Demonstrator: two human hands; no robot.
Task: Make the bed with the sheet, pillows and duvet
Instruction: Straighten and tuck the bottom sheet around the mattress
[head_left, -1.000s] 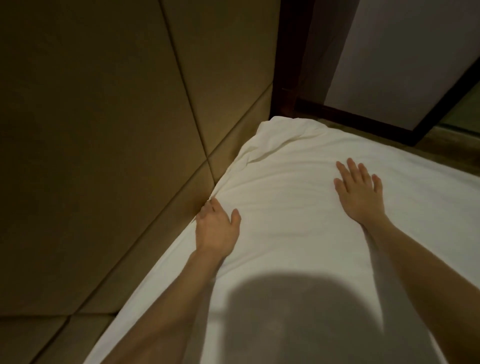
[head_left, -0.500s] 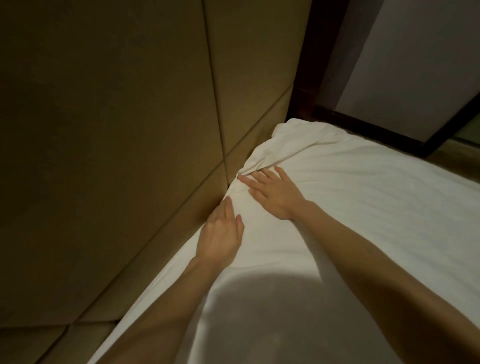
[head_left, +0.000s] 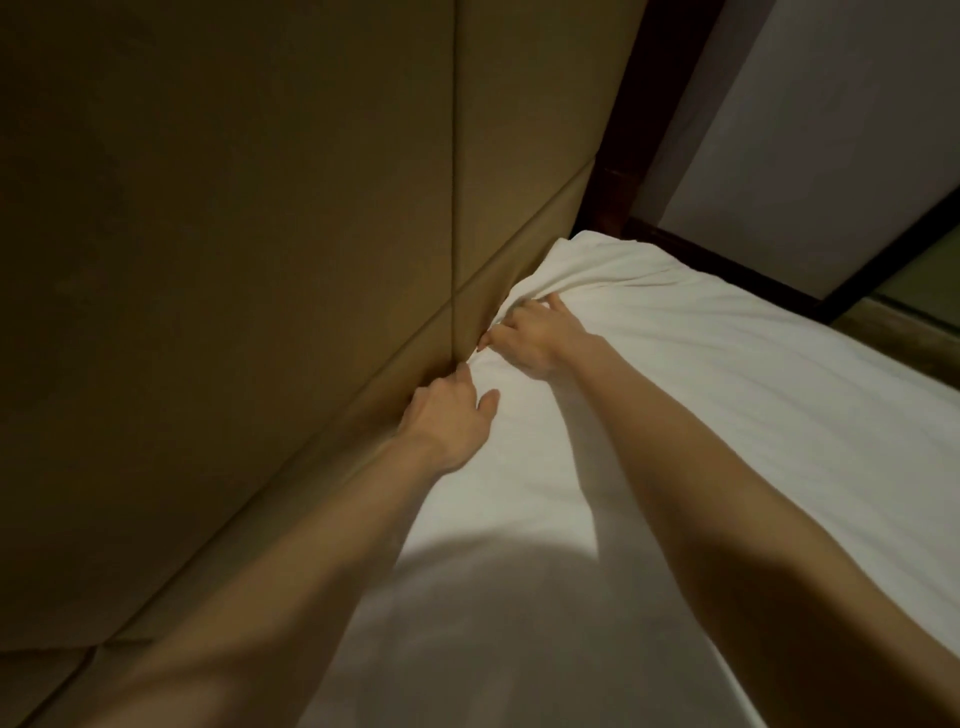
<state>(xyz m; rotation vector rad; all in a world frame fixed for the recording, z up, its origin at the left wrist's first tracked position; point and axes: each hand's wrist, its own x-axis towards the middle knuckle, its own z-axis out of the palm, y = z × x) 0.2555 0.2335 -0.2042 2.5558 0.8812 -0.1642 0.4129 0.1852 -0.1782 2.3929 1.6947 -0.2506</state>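
Note:
A white sheet (head_left: 701, 395) covers the mattress, which butts against a tan padded headboard (head_left: 260, 260) on the left. My left hand (head_left: 447, 421) lies at the mattress edge, thumb spread on the sheet and fingertips pushed into the gap by the headboard. Just beyond it, my right hand (head_left: 535, 332) has its fingers curled on a bunched fold of the sheet at the same edge; creases fan out from them toward the corner. No pillow or duvet is in view.
A dark wooden frame (head_left: 727, 260) runs behind the far mattress corner, with a pale wall panel (head_left: 810, 130) above it. My head's shadow falls on the near sheet (head_left: 493, 623).
My right hand has slid left across the sheet from the middle to the headboard edge and curled onto the fabric. My left hand stayed at the edge, fingers going deeper into the gap.

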